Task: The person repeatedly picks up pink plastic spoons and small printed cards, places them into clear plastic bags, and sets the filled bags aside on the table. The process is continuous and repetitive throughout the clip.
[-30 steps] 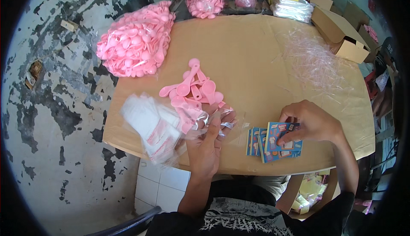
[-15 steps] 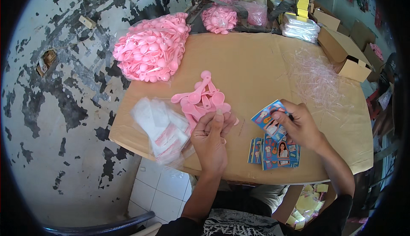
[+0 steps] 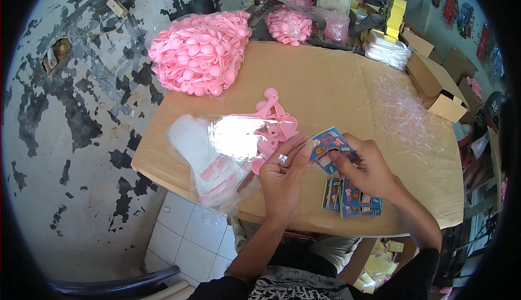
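Note:
Between the fingers and thumb of my left hand [image 3: 283, 183] is a thin clear plastic bag [image 3: 236, 137], which stretches out to the left and shines with glare. My right hand [image 3: 372, 167] pinches a small blue printed card [image 3: 324, 144], its near corner right beside my left fingertips. Whether the card's edge touches the bag is hard to see. Loose pink measuring spoons [image 3: 282, 129] lie behind my left hand, partly under the bag. More blue cards [image 3: 358, 199] are stacked below my right hand. A pile of clear bags [image 3: 198, 148] rests to the left.
A large bag of pink spoons [image 3: 198, 56] stands at the table's far left. Thin clear plastic strips [image 3: 404, 110] are heaped on the right, near an open cardboard box [image 3: 434, 85]. Packed clear bags [image 3: 386, 49] sit at the back. Below the table is a box of yellow packets [image 3: 382, 259].
My left hand has moved right and now holds a clear bag stretched out over the spoons. The card in my right hand has come left, close to my left fingers. The view has shifted slightly.

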`<state>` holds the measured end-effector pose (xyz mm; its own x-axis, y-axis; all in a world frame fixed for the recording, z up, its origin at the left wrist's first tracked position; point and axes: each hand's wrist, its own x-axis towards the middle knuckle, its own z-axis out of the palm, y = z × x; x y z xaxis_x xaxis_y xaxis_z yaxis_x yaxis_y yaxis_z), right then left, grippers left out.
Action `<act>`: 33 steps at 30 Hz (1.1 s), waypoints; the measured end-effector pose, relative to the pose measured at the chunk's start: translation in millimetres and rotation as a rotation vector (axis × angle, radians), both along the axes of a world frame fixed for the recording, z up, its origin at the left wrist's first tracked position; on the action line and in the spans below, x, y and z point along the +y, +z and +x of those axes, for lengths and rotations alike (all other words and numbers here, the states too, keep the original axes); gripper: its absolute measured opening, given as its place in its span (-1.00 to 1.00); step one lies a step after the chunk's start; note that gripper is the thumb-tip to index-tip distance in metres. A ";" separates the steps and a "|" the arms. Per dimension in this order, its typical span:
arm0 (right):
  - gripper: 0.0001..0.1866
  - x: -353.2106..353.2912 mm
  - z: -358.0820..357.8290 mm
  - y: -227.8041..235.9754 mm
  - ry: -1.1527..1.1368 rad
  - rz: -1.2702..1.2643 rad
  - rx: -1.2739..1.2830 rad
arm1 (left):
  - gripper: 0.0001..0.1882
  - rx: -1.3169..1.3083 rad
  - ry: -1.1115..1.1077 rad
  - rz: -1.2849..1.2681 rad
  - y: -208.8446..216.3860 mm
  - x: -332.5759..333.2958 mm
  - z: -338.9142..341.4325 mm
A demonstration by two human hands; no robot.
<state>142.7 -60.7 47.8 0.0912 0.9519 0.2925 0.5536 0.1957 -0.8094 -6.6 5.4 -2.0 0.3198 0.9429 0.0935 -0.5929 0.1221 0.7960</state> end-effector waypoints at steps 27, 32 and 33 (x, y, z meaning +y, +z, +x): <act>-0.89 -5.9 -39.5 16.8 0.159 0.008 0.215 | -0.42 -0.423 -0.394 0.122 -11.0 -17.7 -33.3; -0.92 -8.0 -42.6 10.5 0.252 -0.186 0.239 | -0.27 -0.349 -0.281 0.321 -29.6 -20.8 -38.8; -0.92 -5.8 -51.6 13.2 0.260 -0.187 0.238 | -0.22 -0.292 -0.325 0.303 -44.4 -18.7 -50.2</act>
<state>91.1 -66.5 61.0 -0.1154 0.9870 0.1115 0.2975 0.1414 -0.9442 -56.9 -13.2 -46.4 0.5108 0.7166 0.4749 -0.7647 0.1264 0.6319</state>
